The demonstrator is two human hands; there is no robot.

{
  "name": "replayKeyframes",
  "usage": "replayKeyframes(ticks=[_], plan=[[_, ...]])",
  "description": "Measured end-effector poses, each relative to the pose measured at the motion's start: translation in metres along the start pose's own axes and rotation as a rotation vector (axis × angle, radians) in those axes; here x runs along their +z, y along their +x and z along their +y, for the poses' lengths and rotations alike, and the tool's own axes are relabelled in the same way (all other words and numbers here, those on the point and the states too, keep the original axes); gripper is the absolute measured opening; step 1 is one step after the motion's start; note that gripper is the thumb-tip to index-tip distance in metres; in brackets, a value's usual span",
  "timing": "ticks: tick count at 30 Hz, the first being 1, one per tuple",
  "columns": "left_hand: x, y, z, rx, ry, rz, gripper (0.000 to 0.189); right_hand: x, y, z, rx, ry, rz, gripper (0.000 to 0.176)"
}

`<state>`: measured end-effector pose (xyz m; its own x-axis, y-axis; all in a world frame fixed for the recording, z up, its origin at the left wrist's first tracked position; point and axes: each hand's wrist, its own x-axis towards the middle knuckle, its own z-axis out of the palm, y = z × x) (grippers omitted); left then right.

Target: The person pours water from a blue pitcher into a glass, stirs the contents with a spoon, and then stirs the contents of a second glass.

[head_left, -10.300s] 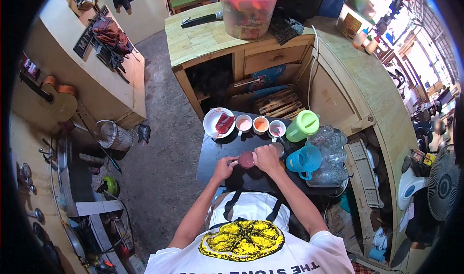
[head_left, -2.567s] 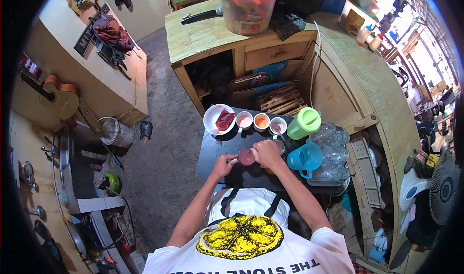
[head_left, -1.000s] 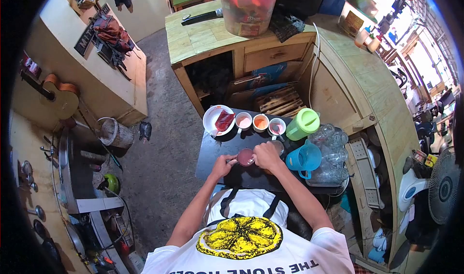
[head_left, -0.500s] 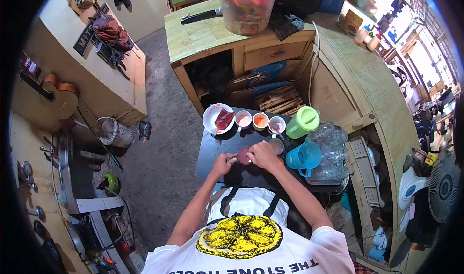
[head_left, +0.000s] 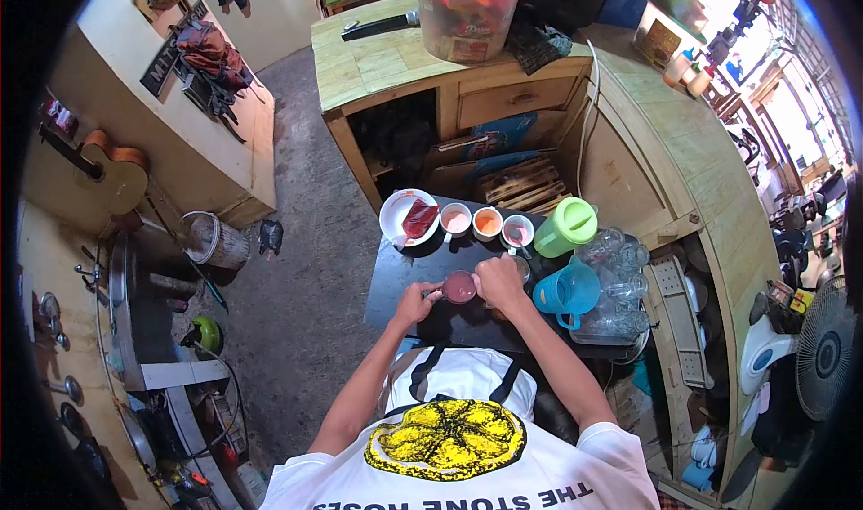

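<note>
The cup [head_left: 459,287] of dark red liquid stands mid-table [head_left: 393,287]. The left hand [head_left: 416,303] closes on its left side, apparently steadying it. The right hand [head_left: 500,281] curls against the right rim; what it holds, if anything, is not discernible.

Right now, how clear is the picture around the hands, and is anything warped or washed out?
Head view: fisheye bends the wooden counter and blackens the corners; the left hand, right hand and cup between them look sharp, evenly lit on the dark table; daylight washes out the upper right.

Small cup [head_left: 459,287] w/ dark-red liquid, upright, on black table [head_left: 394,281].
</note>
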<state>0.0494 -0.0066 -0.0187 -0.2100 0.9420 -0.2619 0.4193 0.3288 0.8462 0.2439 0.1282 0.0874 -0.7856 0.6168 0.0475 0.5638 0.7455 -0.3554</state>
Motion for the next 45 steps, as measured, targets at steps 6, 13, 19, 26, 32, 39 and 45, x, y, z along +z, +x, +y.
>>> replayKeyframes(ticks=[6,13,19,26,32,39,45], plan=[[0.002,0.004,-0.01,0.037,-0.03,-0.004,0.028,0.001,-0.005,-0.006,-0.019,0.189,-0.049,0.021],[-0.001,0.0,-0.001,0.063,0.006,0.005,0.03,0.004,-0.004,0.004,-0.03,0.02,-0.097,0.022],[-0.001,0.0,0.002,0.034,0.008,-0.003,0.027,0.014,-0.004,0.0,-0.073,0.113,0.032,0.021],[-0.001,0.0,-0.005,0.037,0.014,-0.004,0.029,0.015,-0.006,-0.004,-0.059,0.11,-0.071,0.023],[-0.011,-0.004,-0.004,0.01,-0.013,-0.007,0.029,0.013,0.0,-0.019,-0.101,0.178,0.068,0.023],[-0.029,-0.024,0.002,-0.005,0.012,0.034,0.031,0.005,0.006,-0.027,-0.039,0.18,-0.047,0.021],[-0.044,-0.03,-0.016,0.045,-0.024,0.021,0.031,0.005,0.015,-0.046,-0.021,0.229,-0.122,0.022]])
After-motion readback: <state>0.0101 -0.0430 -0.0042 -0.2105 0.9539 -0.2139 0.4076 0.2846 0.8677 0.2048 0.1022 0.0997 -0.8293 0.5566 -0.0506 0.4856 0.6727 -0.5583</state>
